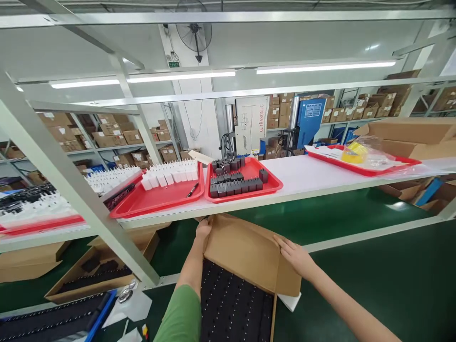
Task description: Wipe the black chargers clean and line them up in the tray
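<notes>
An open cardboard box (242, 240) lies in front of me, its lid flap tilted up under the shelf edge. Rows of black blocks with small shiny pins (235, 304) fill it. My left hand (204, 229) is closed round the flap's left edge; its fingertips are partly hidden behind the cardboard. At the flap's right side, my right hand (294, 254) grips the edge, fingers fairly straight on the cardboard and the thumb not clearly visible. A piece of white material (290, 301) pokes out beneath the box's right side.
Above the box runs a white shelf (295, 190) bearing red trays (156, 202) of white and black plug-like parts. A slanted metal post (117, 237) stands left. Another open carton (103, 285) and a blue tray (101, 316) of black parts lie on the green bench (356, 285).
</notes>
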Demonstrator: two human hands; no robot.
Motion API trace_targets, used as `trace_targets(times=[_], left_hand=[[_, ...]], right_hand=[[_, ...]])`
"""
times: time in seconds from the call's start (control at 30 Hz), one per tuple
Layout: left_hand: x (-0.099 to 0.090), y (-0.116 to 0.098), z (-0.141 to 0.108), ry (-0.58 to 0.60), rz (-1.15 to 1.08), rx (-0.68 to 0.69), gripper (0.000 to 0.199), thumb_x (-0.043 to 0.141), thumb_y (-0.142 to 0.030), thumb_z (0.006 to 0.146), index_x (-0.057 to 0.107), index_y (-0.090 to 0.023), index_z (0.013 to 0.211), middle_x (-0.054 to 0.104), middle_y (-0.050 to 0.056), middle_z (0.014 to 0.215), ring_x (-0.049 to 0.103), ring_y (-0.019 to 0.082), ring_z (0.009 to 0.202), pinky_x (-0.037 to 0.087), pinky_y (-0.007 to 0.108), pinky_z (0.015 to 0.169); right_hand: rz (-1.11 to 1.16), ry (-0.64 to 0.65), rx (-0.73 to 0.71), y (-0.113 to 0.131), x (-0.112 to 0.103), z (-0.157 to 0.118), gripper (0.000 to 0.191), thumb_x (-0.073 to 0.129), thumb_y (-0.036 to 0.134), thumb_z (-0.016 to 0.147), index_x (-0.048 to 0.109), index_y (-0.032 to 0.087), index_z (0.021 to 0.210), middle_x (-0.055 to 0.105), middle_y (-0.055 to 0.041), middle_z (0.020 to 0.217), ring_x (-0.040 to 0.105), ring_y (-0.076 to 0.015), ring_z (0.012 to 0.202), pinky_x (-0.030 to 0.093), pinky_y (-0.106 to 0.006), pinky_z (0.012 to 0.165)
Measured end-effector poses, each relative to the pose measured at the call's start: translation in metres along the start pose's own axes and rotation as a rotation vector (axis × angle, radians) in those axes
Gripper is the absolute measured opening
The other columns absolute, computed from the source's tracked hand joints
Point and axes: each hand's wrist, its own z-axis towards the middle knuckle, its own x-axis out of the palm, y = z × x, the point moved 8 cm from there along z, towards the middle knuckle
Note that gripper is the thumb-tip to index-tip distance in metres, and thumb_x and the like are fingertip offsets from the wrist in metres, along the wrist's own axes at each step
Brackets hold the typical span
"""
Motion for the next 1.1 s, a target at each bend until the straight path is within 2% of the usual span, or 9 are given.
trace_targets(times=[0.1,0.2,0.3,0.37,0.43,0.5,0.7,0.93,1.1], left_hand=[[-0.004,0.040,-0.021,-0.017,-0.063,0.001,0.034,0.062,-0.039,0.096,0.062,-0.017,0.122,0.064,0.008,0.122,0.065,0.023,0.106,0.058,0.041,0.089],[-0.002,0.097,-0.060,-0.007,-0.142,-0.047,0.035,0.061,-0.040,0.097,0.062,-0.016,0.121,0.064,0.008,0.122,0.065,0.024,0.106,0.058,0.042,0.089],[0.004,0.146,-0.090,0.020,-0.239,-0.089,0.036,0.062,-0.040,0.096,0.062,-0.015,0.122,0.064,0.008,0.123,0.065,0.024,0.106,0.058,0.043,0.090],[0.007,0.167,-0.095,0.035,-0.286,-0.099,0.036,0.063,-0.040,0.096,0.061,-0.015,0.123,0.064,0.008,0.122,0.065,0.024,0.105,0.058,0.043,0.089],[0.009,0.174,-0.086,0.049,-0.306,-0.082,0.036,0.063,-0.040,0.096,0.062,-0.014,0.121,0.065,0.007,0.120,0.066,0.024,0.104,0.058,0.042,0.088],[0.009,0.172,-0.066,0.062,-0.303,-0.036,0.034,0.063,-0.040,0.096,0.062,-0.014,0.119,0.065,0.007,0.118,0.066,0.023,0.104,0.058,0.042,0.088],[0.023,0.159,-0.016,0.096,-0.330,0.104,0.033,0.062,-0.040,0.096,0.063,-0.015,0.118,0.066,0.008,0.115,0.066,0.020,0.099,0.058,0.040,0.086],[0.045,0.206,-0.046,0.028,-0.481,0.125,0.033,0.062,-0.039,0.097,0.062,-0.015,0.120,0.066,0.008,0.117,0.066,0.020,0.100,0.058,0.041,0.086],[0.064,0.231,-0.073,-0.080,-0.503,0.119,0.034,0.062,-0.039,0.097,0.061,-0.015,0.120,0.065,0.009,0.118,0.066,0.021,0.102,0.058,0.042,0.088]], right_hand=[[0.097,-0.035,-0.069,0.026,-0.009,-0.033,0.030,0.046,0.029,0.101,0.066,0.025,0.080,0.069,-0.0059,0.131,0.069,-0.0209,0.108,0.062,-0.039,0.086],[0.185,-0.066,0.031,0.036,-0.019,-0.065,0.013,0.058,0.035,0.094,0.067,0.028,0.100,0.061,-0.0081,0.143,0.061,-0.0275,0.128,0.054,-0.050,0.104],[0.225,-0.101,0.241,0.035,-0.022,-0.096,0.071,0.065,0.053,0.087,0.041,0.020,0.145,0.040,-0.0206,0.158,0.045,-0.0353,0.143,0.043,-0.061,0.113],[0.264,-0.055,0.358,0.037,-0.016,-0.108,0.084,0.057,0.065,0.089,0.029,0.018,0.152,0.046,-0.0235,0.152,0.057,-0.0331,0.133,0.052,-0.054,0.104],[0.314,0.031,0.454,0.040,-0.004,-0.111,0.073,0.049,0.070,0.092,0.045,0.019,0.143,0.066,-0.0175,0.131,0.072,-0.0252,0.105,0.061,-0.042,0.087],[0.324,0.071,0.578,0.041,0.007,-0.110,0.057,0.048,0.067,0.095,0.062,0.019,0.124,0.073,-0.0090,0.106,0.071,-0.0172,0.082,0.061,-0.034,0.075],[0.157,-0.008,0.996,0.053,0.028,-0.119,0.033,0.062,0.046,0.096,0.064,0.015,0.105,0.066,-0.0014,0.090,0.062,-0.0113,0.072,0.056,-0.028,0.066],[0.013,-0.166,1.182,0.100,0.056,-0.147,0.035,0.060,0.041,0.098,0.060,0.016,0.122,0.066,-0.0060,0.109,0.066,-0.0159,0.089,0.059,-0.035,0.078],[-0.038,-0.227,1.110,0.140,0.073,-0.171,0.037,0.061,0.040,0.097,0.059,0.018,0.127,0.062,-0.0092,0.126,0.064,-0.0213,0.108,0.057,-0.043,0.092]])
